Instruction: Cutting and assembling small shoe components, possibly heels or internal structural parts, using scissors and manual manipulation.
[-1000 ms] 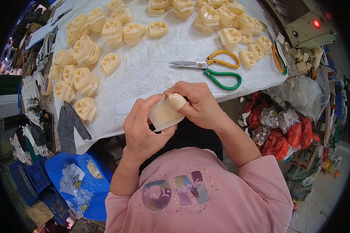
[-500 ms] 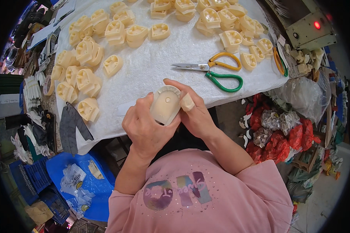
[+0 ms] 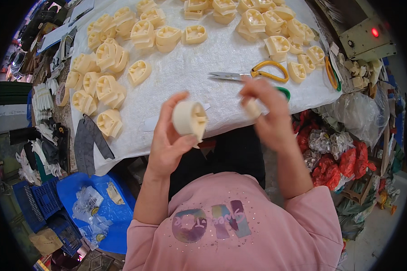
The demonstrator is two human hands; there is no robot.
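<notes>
My left hand is closed around a cream plastic molded piece. The piece is tilted on its side, its ribbed hollow face turned to the right. Over the table's front edge, my right hand is smeared by motion, a cream wrap on its thumb. Its fingertips overlap the scissors, which lie with blades to the left and one yellow and one green handle. The hand covers part of the green handle; whether it touches the scissors I cannot tell.
Many similar cream pieces lie in groups on the white-covered table. A dark grey curved strip hangs at the left front edge. A blue bin stands lower left, red plastic bags at right, a machine with a red light far right.
My hands have parted. The right has let go of the cream piece and moved right to the scissors. My left has turned the piece so its ribbed side shows. The view has shifted slightly.
</notes>
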